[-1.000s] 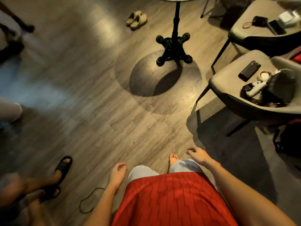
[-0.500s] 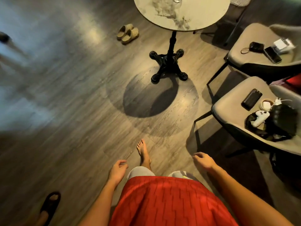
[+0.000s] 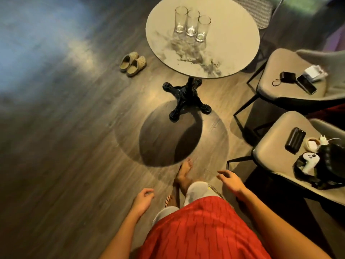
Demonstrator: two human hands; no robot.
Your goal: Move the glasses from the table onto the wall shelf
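Note:
Three tall clear glasses (image 3: pixel 192 24) stand side by side on a round marble-topped table (image 3: pixel 229 53) with a black cast-iron foot, far ahead of me. My left hand (image 3: pixel 142 200) hangs low beside my red shirt, fingers loosely curled, holding nothing. My right hand (image 3: pixel 230 180) is held out low to the right, fingers relaxed and spread, also holding nothing. Both hands are well short of the table. No wall shelf is in view.
Two grey chairs stand on the right: the nearer chair (image 3: pixel 270 156) carries a black case, a white controller and a dark bag; the farther chair (image 3: pixel 276 79) holds a phone and a pouch. A pair of clogs (image 3: pixel 132 63) lies on the wooden floor left of the table.
The view has tilted up and I have stepped toward the table, bringing its top and the three glasses into sight. Another person's sandalled feet at the left have left the view.

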